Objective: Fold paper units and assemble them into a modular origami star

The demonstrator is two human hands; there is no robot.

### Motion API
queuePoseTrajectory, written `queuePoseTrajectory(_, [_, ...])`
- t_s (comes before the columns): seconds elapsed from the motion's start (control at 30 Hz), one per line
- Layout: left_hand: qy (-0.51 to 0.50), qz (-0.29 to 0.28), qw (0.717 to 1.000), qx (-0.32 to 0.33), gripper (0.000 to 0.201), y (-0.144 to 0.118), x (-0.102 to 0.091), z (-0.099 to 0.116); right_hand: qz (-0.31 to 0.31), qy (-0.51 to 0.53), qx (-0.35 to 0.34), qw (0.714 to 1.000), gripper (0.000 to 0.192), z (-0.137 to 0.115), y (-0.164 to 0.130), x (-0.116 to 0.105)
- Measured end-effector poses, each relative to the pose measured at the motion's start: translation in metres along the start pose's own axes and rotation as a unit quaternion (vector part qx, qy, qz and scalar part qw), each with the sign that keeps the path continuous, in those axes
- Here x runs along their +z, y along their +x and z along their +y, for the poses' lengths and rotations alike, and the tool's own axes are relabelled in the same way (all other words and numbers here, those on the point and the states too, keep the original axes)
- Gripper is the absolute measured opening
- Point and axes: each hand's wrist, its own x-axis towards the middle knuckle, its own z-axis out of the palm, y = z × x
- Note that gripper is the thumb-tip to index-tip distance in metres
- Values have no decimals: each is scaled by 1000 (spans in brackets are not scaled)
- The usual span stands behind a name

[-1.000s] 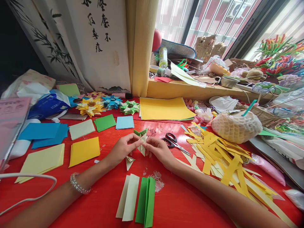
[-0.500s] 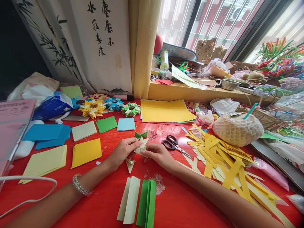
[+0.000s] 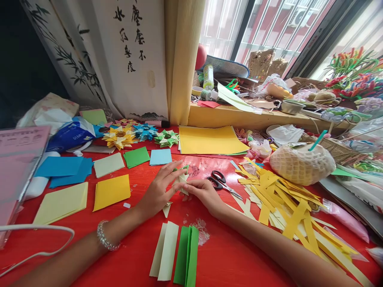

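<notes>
My left hand has just let go and spread its fingers flat over the folded paper star mid-tabletop; my right hand still pinches it, pressing the crease.

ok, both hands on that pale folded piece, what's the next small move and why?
Probably press the fold flat against the red table. The left hand lies with fingers spread over the pale folded paper piece, while the right hand pinches its near edge, so the piece looks pinned and ready for creasing.
</notes>
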Motion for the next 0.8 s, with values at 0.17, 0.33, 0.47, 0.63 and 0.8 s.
queuePoseTrajectory(0.17, [-20,-56,998,16,32,2,1,-4,24,3,-9,1000,25,1,0,-1])
queuePoseTrajectory(0.33, [-81,-64,994,-20,28,3,1,-4,26,-5,-16,1000,24,2,1,-1])
queuePoseTrajectory(0.47, [-84,-27,995,-43,25,2,-1,-3,-2,-8,-33,999,26,1,2,-1])
queuePoseTrajectory(0.63, [-111,13,987,-117,22,1,-2,0,28,34,-22,999,19,1,3,0])
queuePoseTrajectory(0.8, [-199,19,965,-171,19,2,1,-2,48,32,10,998,27,6,5,0])
